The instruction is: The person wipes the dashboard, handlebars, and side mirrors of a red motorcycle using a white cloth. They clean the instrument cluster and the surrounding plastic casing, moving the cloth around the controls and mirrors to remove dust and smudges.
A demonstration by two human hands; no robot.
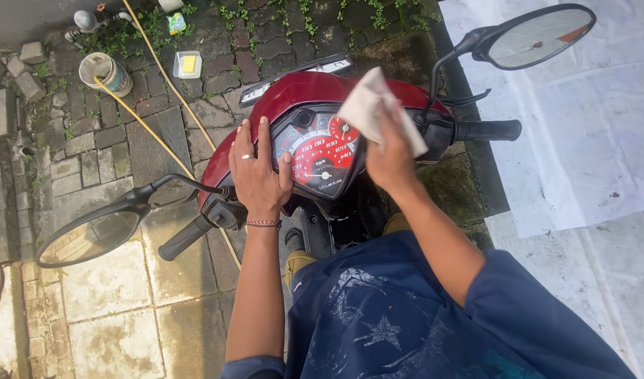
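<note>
We have a single view, from a camera worn on the head. It looks steeply down and forward over our own arms and blue shirt [406,316], which fill the bottom of the frame. The scooter's dashboard [315,151] sits near, at about arm's reach, just above centre. The two mirrors [90,235] reach almost to the left and right edges. Beyond, at the top, we see the paving [111,147] farther off.

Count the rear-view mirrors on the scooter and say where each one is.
2. One mirror is at lower left, beyond the left hand; the other mirror is at upper right, above the right handlebar grip.
</note>
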